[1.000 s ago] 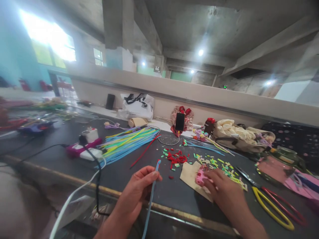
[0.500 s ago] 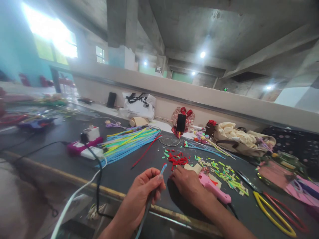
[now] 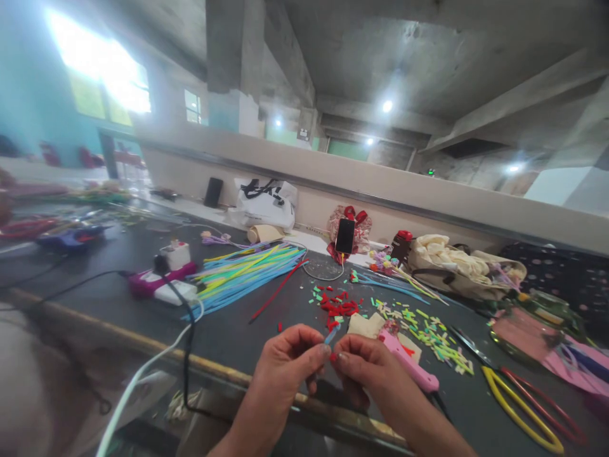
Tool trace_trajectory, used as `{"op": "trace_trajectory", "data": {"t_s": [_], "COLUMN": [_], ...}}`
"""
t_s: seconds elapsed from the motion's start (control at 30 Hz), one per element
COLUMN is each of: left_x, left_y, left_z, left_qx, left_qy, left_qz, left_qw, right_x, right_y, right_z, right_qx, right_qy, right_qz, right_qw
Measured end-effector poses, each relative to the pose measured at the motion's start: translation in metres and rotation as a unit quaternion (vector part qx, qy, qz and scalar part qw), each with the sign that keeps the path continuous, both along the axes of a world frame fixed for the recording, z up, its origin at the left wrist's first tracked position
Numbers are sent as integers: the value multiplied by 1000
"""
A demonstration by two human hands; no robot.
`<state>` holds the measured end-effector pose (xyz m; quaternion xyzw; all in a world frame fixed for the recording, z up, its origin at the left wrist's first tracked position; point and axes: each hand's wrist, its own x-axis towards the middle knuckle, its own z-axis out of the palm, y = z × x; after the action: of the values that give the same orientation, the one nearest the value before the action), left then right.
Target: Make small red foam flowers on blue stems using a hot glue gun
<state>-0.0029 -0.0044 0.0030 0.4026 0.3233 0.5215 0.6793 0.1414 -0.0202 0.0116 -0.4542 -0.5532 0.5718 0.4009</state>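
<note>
Between the thumb and fingers of my left hand (image 3: 290, 368) is the tip of a blue pipe cleaner (image 3: 332, 334), which points up and to the right. My right hand (image 3: 368, 368) is close beside it, pinching a small red piece (image 3: 332, 358) just below the blue tip. Behind the hands lies a pile of cut red pieces (image 3: 340, 306) with a few green bits. A pink glue gun (image 3: 410, 366) lies right of my right hand, its nozzle end by a beige scrap (image 3: 365, 325).
Left of centre lies a bundle of blue, green and yellow pipe cleaners (image 3: 252, 273). A purple-and-white power strip (image 3: 162, 284) trails cables over the table edge. Yellow-green cut bits (image 3: 435, 333), scissors (image 3: 511, 387) and a pink-filled jar (image 3: 533, 324) lie right. A phone (image 3: 345, 235) stands behind.
My right hand has come from the red pile towards my left hand, now with a red piece in its pinch. A lone red piece now lies on the table left of the hands.
</note>
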Motion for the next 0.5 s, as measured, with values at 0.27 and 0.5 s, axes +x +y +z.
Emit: {"op": "trace_trajectory", "data": {"t_s": [0.27, 0.5], "left_x": [4, 7], "left_y": [2, 3], "left_z": [-3, -3], "left_qx": [-23, -30], "left_qy": [-8, -33], "left_qz": [39, 28], "left_qw": [999, 999], "right_x": [-5, 0], "right_y": [2, -1], "right_z": [-6, -3], "right_qx": [48, 198], "right_qy": [-34, -168], "right_qz": [-50, -111], "right_qw": [997, 959]}}
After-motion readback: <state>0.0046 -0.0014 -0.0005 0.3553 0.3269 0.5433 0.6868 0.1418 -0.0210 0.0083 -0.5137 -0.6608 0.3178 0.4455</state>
